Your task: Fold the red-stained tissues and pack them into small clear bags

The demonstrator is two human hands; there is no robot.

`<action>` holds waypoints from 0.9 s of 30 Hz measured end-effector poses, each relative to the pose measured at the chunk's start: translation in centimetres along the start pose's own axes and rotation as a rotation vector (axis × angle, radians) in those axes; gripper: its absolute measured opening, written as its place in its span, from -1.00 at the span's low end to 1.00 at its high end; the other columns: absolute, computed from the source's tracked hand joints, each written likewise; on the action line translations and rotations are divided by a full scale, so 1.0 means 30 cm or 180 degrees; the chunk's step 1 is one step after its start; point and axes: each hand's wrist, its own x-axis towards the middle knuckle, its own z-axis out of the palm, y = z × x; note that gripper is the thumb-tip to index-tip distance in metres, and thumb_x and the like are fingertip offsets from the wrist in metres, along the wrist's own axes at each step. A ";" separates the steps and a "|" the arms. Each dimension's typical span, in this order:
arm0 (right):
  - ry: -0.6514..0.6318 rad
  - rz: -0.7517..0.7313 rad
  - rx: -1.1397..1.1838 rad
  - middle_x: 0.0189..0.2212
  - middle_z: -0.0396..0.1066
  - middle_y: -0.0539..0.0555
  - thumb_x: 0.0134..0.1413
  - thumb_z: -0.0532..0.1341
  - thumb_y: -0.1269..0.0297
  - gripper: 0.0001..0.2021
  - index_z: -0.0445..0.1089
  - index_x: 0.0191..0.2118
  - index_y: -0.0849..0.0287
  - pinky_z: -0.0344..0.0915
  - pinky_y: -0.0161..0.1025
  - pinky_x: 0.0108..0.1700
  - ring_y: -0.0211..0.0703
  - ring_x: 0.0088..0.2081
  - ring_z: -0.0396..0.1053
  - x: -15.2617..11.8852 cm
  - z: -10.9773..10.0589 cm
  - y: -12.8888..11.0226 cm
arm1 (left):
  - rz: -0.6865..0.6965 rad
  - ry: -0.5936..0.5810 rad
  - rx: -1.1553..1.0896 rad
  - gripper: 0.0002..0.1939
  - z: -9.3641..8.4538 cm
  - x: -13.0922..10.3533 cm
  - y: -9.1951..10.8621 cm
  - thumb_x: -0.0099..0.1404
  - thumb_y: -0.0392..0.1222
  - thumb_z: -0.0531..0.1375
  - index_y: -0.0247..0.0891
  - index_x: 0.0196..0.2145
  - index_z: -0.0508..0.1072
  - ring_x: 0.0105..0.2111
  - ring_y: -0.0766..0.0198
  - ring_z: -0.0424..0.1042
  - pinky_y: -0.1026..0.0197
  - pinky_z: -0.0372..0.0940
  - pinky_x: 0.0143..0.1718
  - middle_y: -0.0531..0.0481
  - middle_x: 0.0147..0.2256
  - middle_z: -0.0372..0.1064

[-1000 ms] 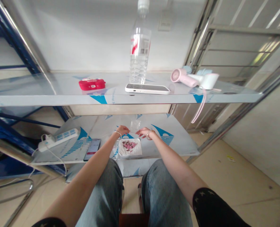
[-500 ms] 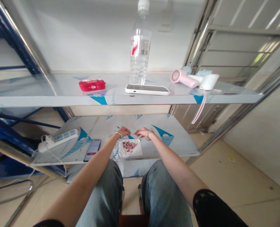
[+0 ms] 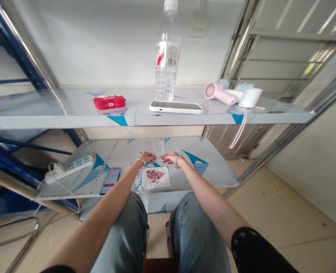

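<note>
A small clear plastic bag (image 3: pixel 158 147) stands up between my hands over the lower shelf, its outline faint. My left hand (image 3: pixel 148 157) pinches its near left edge, bracelet on the wrist. From the other side, my right hand (image 3: pixel 170 157) grips the bag with thumb and fingers, also wearing a bracelet. Just below both hands lies a white square sheet or shallow tray (image 3: pixel 163 182) bearing a cluster of small pink and dark red bead-like pieces (image 3: pixel 155 176). What the bag holds, if anything, is too small to make out.
On the lower shelf (image 3: pixel 213 178) lie a dark phone (image 3: pixel 111 180) and a white power strip (image 3: pixel 71 168) with a cable. The upper shelf above carries a red case (image 3: pixel 109 102), a white-edged phone (image 3: pixel 176 107), a water bottle (image 3: pixel 167 64) and a pink handheld fan (image 3: pixel 220 94).
The clear bag now shows more plainly, raised upright between my fingers. My hands have moved slightly closer together; the pieces on the white square stay put.
</note>
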 end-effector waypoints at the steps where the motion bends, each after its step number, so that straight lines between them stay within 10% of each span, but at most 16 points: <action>1: 0.0045 0.0001 0.0049 -0.37 0.52 0.10 -0.15 0.37 0.27 -0.84 0.47 -0.39 0.21 0.24 -0.39 -0.35 -0.26 -0.38 0.46 0.001 0.004 -0.002 | 0.0009 0.0081 0.0004 -0.85 -0.001 0.005 -0.003 -0.06 -0.23 0.35 -0.37 -0.57 0.49 -0.56 0.36 0.38 0.34 0.30 -0.49 0.00 -0.60 0.43; 8: 0.0188 -0.0005 0.0288 -0.32 0.52 0.08 -0.09 0.33 0.24 -0.83 0.46 -0.32 0.17 0.26 -0.37 -0.31 -0.25 -0.33 0.47 0.017 0.029 -0.009 | 0.0070 0.0689 -0.0127 -0.91 -0.009 0.025 -0.004 -0.01 -0.26 0.31 -0.35 -0.56 0.49 -0.58 0.39 0.36 0.37 0.28 -0.51 0.03 -0.59 0.43; 27: 0.0101 -0.0039 0.0423 -0.36 0.51 0.06 -0.08 0.31 0.27 -0.85 0.46 -0.33 0.17 0.29 -0.37 -0.30 -0.28 -0.37 0.44 -0.012 0.059 -0.038 | -0.0006 0.0416 -0.0397 -0.83 -0.039 -0.056 0.049 -0.03 -0.18 0.30 -0.36 -0.48 0.54 -0.42 0.31 0.45 0.31 0.31 -0.35 -0.11 -0.36 0.52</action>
